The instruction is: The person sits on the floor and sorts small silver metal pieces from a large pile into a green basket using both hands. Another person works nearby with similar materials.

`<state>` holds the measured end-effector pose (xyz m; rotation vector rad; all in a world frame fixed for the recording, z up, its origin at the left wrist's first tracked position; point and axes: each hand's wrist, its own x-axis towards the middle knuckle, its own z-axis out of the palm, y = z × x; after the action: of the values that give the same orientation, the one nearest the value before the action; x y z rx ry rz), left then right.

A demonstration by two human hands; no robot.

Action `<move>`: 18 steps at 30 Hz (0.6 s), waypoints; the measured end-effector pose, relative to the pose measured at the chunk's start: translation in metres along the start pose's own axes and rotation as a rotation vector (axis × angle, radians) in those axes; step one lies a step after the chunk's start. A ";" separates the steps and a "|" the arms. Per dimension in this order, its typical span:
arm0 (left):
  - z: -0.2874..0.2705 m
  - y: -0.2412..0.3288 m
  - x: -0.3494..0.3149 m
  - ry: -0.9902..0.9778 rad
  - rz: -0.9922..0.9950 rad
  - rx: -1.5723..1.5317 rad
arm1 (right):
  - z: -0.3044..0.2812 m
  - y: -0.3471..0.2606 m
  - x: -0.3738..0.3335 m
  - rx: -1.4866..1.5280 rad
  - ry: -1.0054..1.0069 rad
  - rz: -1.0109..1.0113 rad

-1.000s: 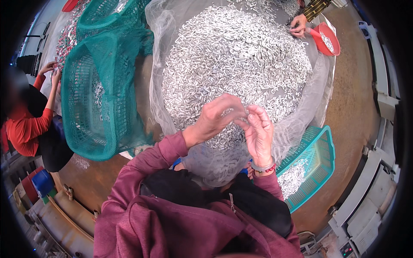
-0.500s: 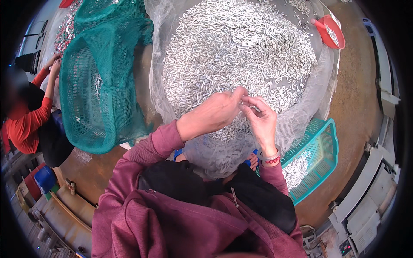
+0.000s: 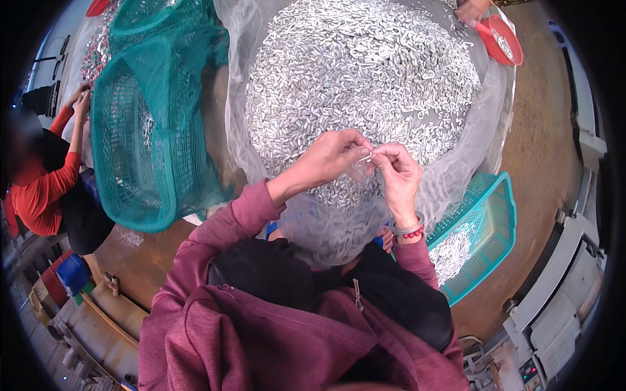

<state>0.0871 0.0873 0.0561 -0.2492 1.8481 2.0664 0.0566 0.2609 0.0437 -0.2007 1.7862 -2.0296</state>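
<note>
My left hand and my right hand meet over the near part of a big pile of small silvery metal pieces. Between their fingertips is one small silvery metal piece, narrow and pale. Both hands pinch it; its exact shape is partly hidden by the fingers. In the pile, some pieces look like short rods and others are bent like hooks or open loops. Under the pile lies a sheer white mesh cloth, which hangs down toward my lap.
Right of my right forearm stands a turquoise plastic basket holding similar silvery pieces. A green basket draped with netting is on the left. Another person's hand is by a red scoop. A person in orange works far left.
My left fingers have tilted and lowered slightly, and the metal piece between my hands shows more clearly. Another person's hand has come in at the red scoop's handle.
</note>
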 end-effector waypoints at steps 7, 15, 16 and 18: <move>-0.009 -0.006 0.001 -0.204 -0.186 -0.241 | -0.011 0.000 0.005 0.124 -0.064 0.250; 0.007 -0.020 -0.003 0.084 -0.029 -0.128 | -0.003 -0.011 0.009 0.170 -0.037 0.334; 0.007 -0.021 -0.003 0.112 0.006 -0.171 | 0.002 -0.015 0.006 0.168 -0.035 0.289; 0.003 -0.019 -0.001 0.159 0.040 -0.216 | 0.010 -0.023 0.000 0.050 0.013 0.250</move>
<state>0.0958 0.0916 0.0391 -0.4472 1.7272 2.3373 0.0551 0.2536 0.0678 0.0485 1.6735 -1.8978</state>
